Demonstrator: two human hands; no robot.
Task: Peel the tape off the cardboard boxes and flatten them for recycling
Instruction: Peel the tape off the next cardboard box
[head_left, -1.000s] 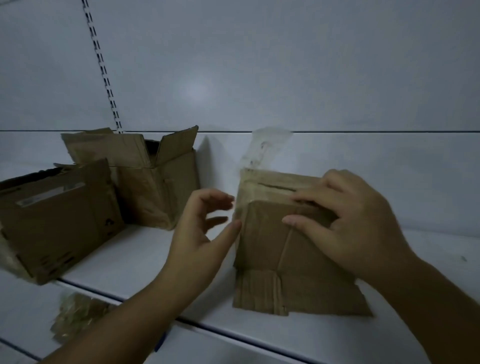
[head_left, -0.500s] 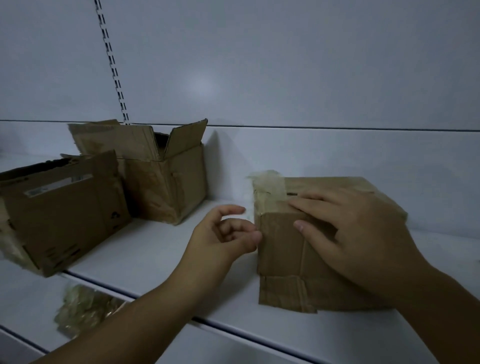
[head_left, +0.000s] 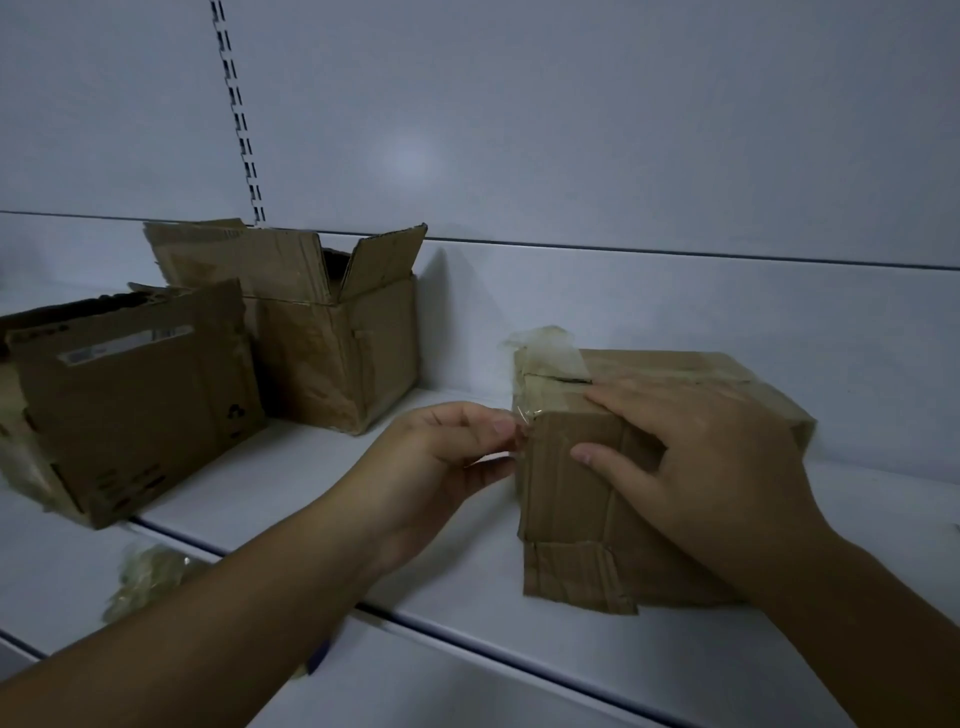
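on the shelf (head_left: 322, 483): box (head_left: 571, 514)
left hand (head_left: 436, 457): pinching tape (head_left: 523, 417) at box's left edge
right hand (head_left: 717, 457): flat on box, fingers spread

We judge the premises to be a shop or its stockroom, fitted with retail display shelving. We note a flat white metal shelf (head_left: 291, 483) backed by smooth white wall panels (head_left: 571, 130), with a vertical slotted metal upright (head_left: 239, 119) set into them. A lower white shelf tier (head_left: 52, 561) sits beneath. On the upper shelf stand an open-flapped brown cardboard box (head_left: 332, 364), a torn brown cardboard box with a label strip (head_left: 140, 410) and a taped brown cardboard box (head_left: 561, 519). Lighting is dim; we see no merchandise.
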